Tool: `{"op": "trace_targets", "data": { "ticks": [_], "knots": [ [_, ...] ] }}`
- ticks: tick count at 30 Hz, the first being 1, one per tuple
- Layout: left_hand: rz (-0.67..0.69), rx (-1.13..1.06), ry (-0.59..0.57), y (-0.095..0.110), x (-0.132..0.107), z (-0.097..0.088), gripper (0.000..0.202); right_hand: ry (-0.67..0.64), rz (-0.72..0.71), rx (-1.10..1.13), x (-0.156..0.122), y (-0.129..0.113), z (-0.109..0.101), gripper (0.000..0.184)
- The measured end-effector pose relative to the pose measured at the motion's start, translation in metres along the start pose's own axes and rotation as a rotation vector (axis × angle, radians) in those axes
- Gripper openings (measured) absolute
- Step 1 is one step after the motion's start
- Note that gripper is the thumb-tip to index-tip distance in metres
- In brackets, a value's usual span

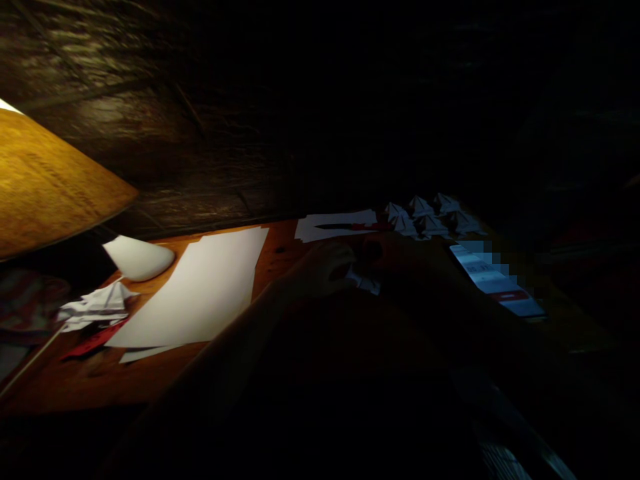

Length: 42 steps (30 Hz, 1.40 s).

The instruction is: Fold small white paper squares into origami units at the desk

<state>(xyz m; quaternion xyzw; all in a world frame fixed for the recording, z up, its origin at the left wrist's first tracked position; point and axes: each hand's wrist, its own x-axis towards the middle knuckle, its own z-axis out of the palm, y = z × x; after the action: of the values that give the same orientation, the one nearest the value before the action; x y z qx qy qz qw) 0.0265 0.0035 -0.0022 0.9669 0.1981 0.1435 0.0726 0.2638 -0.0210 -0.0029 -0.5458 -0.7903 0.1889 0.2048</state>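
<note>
In the dim middle of the table, my left hand (327, 267) has its fingers curled round a small piece of folded white paper (366, 283). Close by on the right is my right hand (387, 260), mostly lost in shadow; its fingers and whatever they touch do not show clearly. Beyond both hands lie smaller white sheets (320, 223) with a dark-bladed, red-handled tool (367, 227) across them. Several folded paper shapes (427, 223) stand in rows at the far right of these sheets.
A stack of white paper (200, 287) covers the left part of the wooden table (165, 380). Further left are a white lamp base (145, 259), a yellow lampshade (55, 180), a larger folded paper piece (100, 307) and a red item (95, 340). A lit phone (495, 283) lies right.
</note>
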Motion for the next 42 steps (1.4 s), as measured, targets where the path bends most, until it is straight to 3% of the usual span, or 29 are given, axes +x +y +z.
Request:
{"op": "trace_targets", "data": {
  "ticks": [3,6,12,20,27,32,38,42],
  "knots": [
    [-0.024,0.073,-0.015,0.002,-0.002,-0.006,0.033,-0.021,-0.109,-0.006,-0.003,-0.009,-0.004,0.026],
    [-0.054,0.098,-0.046,0.004,-0.004,-0.012,0.029,-0.061,-0.102,-0.039,-0.004,-0.015,-0.006,0.020],
    [-0.090,0.053,-0.006,0.007,0.000,-0.008,0.017,0.001,-0.148,0.021,-0.004,-0.015,0.002,0.027],
    [-0.203,-0.028,0.042,0.009,0.004,-0.002,0.009,-0.059,-0.048,-0.040,-0.004,-0.020,-0.004,0.024],
    [-0.281,-0.005,0.069,0.008,0.009,0.002,0.007,-0.081,-0.070,-0.066,-0.002,-0.021,-0.003,0.026],
    [-0.299,0.000,0.031,0.007,0.012,-0.002,0.006,-0.082,-0.019,-0.142,-0.004,-0.026,-0.005,0.027],
    [-0.233,0.068,-0.010,0.008,0.014,-0.009,0.007,-0.037,-0.094,-0.023,-0.004,-0.020,-0.002,0.026],
    [-0.213,0.100,-0.019,0.007,0.014,-0.010,0.009,-0.074,-0.149,0.049,-0.001,-0.015,0.001,0.027]
  ]
}}
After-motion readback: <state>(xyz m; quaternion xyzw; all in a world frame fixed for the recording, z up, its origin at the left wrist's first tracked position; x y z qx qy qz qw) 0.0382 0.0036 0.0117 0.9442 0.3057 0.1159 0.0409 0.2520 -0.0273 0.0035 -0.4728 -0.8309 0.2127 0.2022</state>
